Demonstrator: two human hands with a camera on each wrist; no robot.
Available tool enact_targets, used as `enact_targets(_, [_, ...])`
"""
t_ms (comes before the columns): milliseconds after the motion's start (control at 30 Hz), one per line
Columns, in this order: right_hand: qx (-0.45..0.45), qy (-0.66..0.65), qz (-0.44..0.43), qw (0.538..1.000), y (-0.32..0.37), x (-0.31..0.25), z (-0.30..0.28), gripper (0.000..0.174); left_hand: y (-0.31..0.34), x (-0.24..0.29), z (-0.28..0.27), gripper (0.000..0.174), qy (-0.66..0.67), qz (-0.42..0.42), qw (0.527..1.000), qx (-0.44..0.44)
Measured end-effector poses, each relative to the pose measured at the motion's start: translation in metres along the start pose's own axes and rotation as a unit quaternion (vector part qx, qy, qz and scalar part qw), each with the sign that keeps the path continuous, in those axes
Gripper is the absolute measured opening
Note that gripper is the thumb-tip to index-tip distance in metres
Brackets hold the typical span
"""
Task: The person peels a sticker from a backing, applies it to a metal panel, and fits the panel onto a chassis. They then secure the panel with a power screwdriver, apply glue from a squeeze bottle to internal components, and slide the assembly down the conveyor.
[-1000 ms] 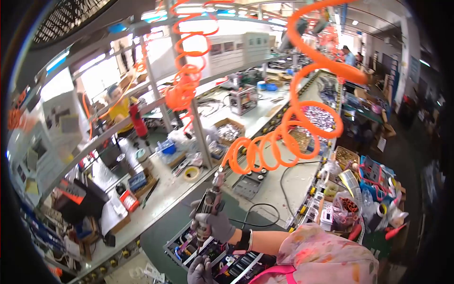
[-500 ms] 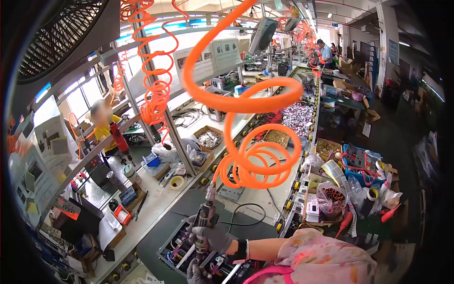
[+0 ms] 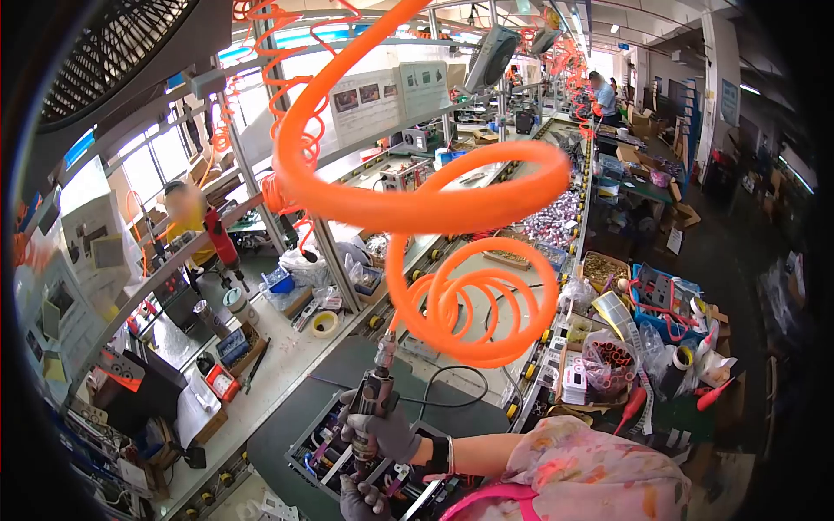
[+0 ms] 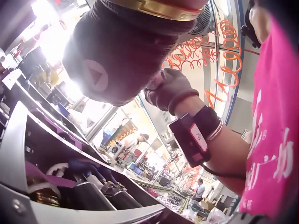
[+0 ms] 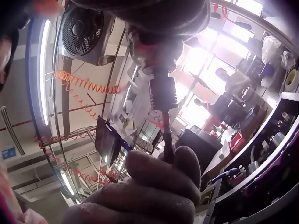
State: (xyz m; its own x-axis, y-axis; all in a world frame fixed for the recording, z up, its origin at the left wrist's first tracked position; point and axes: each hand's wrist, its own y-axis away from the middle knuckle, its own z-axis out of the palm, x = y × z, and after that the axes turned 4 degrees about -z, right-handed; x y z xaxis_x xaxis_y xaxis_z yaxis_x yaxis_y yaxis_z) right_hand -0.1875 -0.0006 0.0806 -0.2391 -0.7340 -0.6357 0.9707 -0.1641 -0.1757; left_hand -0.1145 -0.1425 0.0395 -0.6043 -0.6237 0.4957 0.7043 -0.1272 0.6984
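Note:
My gloved right hand (image 3: pixel 393 436) grips an air screwdriver (image 3: pixel 377 392), held upright over an open metal case (image 3: pixel 300 458) full of wires and electronic parts. In the right wrist view the driver's bit (image 5: pixel 167 135) points down into the curled fingers of my gloved left hand (image 5: pixel 149 186). Thumb and finger pinch around the bit's lower end, hiding its tip and anything on it. The left wrist view shows the case's metal rim (image 4: pixel 93 215) just below that hand, with dark cylinders and a purple strip inside.
An orange coiled air hose (image 3: pixel 434 208) hangs in front and joins the driver's top. A dark mat (image 3: pixel 278 425) lies under the case. To the right stand a bag of rings (image 3: pixel 608 356) and a blue bin (image 3: pixel 665 321). A tape roll (image 3: pixel 324 325) lies on the bench.
The head view has swung, bringing the fan and more of the aisle into sight. The hose coils have shifted. Both hands stay together at the driver over the case.

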Motion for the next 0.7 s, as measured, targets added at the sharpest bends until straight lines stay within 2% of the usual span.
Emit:
enact_targets(100, [0.004,0.006,-0.002,1.0,-0.004,-0.001,0.003,0.034,-0.008,0.005,-0.007,0.025,-0.027,0.001,0.998,-0.057])
enact_targets(133, [0.006,0.004,0.002,1.0,-0.005,-0.002,0.005,0.034,-0.002,0.009,0.005,0.026,-0.038,0.005,0.999,-0.007])
enact_targets(200, [0.011,0.001,0.008,1.0,-0.007,0.0,0.008,0.034,-0.003,0.013,0.012,0.027,-0.055,0.031,0.998,0.016])
enact_targets(267, [0.004,-0.008,0.004,1.0,-0.014,0.007,0.008,0.035,-0.012,0.02,0.009,0.027,-0.068,0.016,0.997,0.036])
enact_targets(333, [-0.001,-0.006,-0.008,1.0,-0.022,0.013,0.011,0.035,-0.015,0.031,0.011,0.027,-0.097,0.062,0.993,-0.014])
enact_targets(400, [0.014,-0.029,0.011,0.999,-0.032,0.013,0.019,0.036,-0.012,0.044,0.022,0.028,-0.114,0.081,0.99,0.02])
enact_targets(433, [0.02,-0.041,0.022,0.999,-0.039,0.013,0.021,0.036,-0.013,0.05,0.026,0.029,-0.131,0.111,0.985,0.009])
enact_targets(467, [0.025,-0.052,0.034,0.998,-0.046,0.013,0.023,0.036,-0.027,0.059,0.007,0.026,-0.093,0.1,0.979,-0.149])
enact_targets(500, [0.026,-0.08,0.029,0.996,-0.053,0.014,0.024,0.035,-0.049,0.074,-0.026,0.027,-0.051,0.086,0.948,-0.302])
enact_targets(567, [0.051,-0.098,0.034,0.993,-0.068,0.013,0.02,0.035,-0.072,0.087,-0.045,0.035,-0.108,0.233,0.926,-0.276])
enact_targets(600, [0.061,-0.108,0.034,0.992,-0.077,0.014,0.019,0.034,-0.079,0.093,-0.041,0.04,-0.206,0.376,0.899,-0.088])
enact_targets(633, [0.062,-0.132,0.021,0.989,-0.084,0.014,0.016,0.034,-0.086,0.1,-0.04,0.045,-0.293,0.493,0.812,0.104])
enact_targets(700, [0.078,-0.129,0.02,0.988,-0.097,0.015,0.008,0.035,-0.098,0.121,-0.063,0.054,-0.524,0.432,0.729,0.085])
